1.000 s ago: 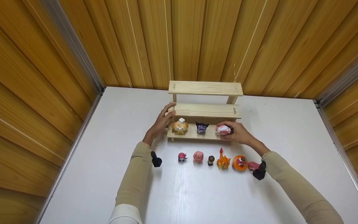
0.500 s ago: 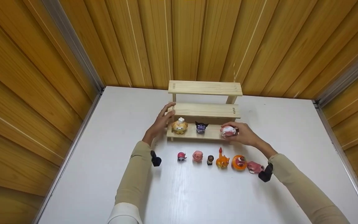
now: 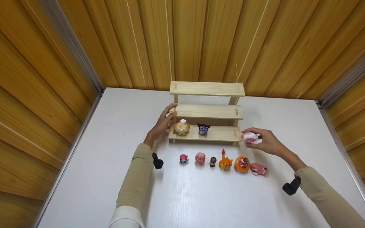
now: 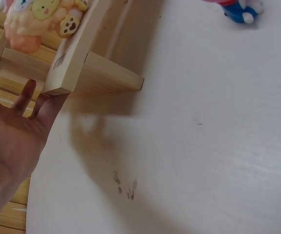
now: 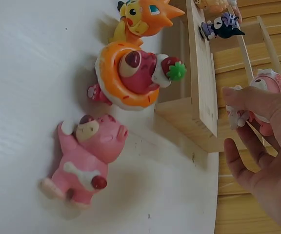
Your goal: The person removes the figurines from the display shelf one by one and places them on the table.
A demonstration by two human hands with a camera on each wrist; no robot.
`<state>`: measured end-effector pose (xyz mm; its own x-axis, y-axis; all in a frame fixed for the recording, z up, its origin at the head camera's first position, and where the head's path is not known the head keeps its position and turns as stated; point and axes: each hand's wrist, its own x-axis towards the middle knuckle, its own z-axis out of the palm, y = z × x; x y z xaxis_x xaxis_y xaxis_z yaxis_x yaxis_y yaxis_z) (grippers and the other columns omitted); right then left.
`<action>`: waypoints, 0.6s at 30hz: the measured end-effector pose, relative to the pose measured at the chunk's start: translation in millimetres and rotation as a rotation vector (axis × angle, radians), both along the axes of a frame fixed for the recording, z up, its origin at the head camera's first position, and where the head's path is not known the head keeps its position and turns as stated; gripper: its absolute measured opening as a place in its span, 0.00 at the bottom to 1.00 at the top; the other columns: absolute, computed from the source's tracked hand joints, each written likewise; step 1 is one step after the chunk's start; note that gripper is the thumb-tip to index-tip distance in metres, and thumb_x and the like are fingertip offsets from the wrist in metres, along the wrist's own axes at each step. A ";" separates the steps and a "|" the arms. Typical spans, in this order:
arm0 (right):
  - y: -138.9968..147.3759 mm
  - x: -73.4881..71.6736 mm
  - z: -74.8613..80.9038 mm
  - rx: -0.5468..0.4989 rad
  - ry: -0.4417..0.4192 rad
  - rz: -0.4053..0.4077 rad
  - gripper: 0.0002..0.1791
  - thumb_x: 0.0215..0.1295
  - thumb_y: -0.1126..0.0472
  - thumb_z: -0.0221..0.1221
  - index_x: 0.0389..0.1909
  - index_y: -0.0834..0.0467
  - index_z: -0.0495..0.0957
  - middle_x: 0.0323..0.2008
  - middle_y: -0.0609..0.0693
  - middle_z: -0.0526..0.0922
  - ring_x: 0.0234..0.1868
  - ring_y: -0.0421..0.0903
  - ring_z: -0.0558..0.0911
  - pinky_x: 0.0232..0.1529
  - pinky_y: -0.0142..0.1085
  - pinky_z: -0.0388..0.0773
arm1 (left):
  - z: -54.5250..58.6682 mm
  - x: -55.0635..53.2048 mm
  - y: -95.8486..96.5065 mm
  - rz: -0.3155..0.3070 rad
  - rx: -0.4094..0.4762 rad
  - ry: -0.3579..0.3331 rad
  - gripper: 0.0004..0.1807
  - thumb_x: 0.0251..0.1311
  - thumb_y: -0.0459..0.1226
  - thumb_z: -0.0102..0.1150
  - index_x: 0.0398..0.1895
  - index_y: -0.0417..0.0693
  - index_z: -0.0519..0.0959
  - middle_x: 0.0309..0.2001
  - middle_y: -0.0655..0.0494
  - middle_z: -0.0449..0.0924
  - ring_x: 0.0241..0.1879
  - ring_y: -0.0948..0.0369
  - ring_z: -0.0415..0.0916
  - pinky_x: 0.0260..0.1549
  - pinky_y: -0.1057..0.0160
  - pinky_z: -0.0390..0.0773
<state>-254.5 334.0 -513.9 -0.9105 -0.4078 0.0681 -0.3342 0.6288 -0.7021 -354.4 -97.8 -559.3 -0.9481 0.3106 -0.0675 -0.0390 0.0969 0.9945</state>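
Observation:
A three-tier wooden display shelf (image 3: 206, 112) stands on the white table. My left hand (image 3: 162, 125) holds its left side, fingers curled at the ends of the boards; in the left wrist view the left hand (image 4: 16, 136) is partly behind the wood. Just off the right end of the lowest tier, my right hand (image 3: 269, 142) pinches a pink-and-white figurine (image 3: 249, 137) between thumb and fingers. The right wrist view shows this figurine (image 5: 272, 85) above the thumb. On the lowest tier sit a yellow figurine with a white top (image 3: 182, 128) and a black-and-purple figurine (image 3: 203, 129).
In front of the shelf runs a row: a small red-capped figurine (image 3: 183, 159), a pink one (image 3: 200, 158), a small brown-headed one (image 3: 213, 161), an orange one with a red-tipped tail (image 3: 225, 163), a bear in an orange ring (image 3: 242, 164) and a lying pink bear (image 3: 259, 169).
My right hand has moved right with the pink-and-white figurine, from above the lowest tier to beyond its right end. My left hand stays at the shelf's left side.

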 end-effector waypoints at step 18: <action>61.2 33.7 -23.0 0.058 -0.013 -0.078 0.26 0.55 0.66 0.74 0.56 0.60 0.81 0.50 0.57 0.86 0.45 0.26 0.75 0.45 0.25 0.77 | -0.4 -0.7 -1.3 -0.002 0.005 -0.015 0.26 0.79 0.52 0.44 0.77 0.70 0.60 0.74 0.47 0.53 0.74 0.39 0.60 0.63 0.29 0.68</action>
<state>-220.7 395.2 -536.8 -0.9405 -0.3382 0.0342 -0.2732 0.6922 -0.6680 -355.2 -99.1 -559.8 -0.9465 0.3126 -0.0801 -0.0536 0.0923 0.9943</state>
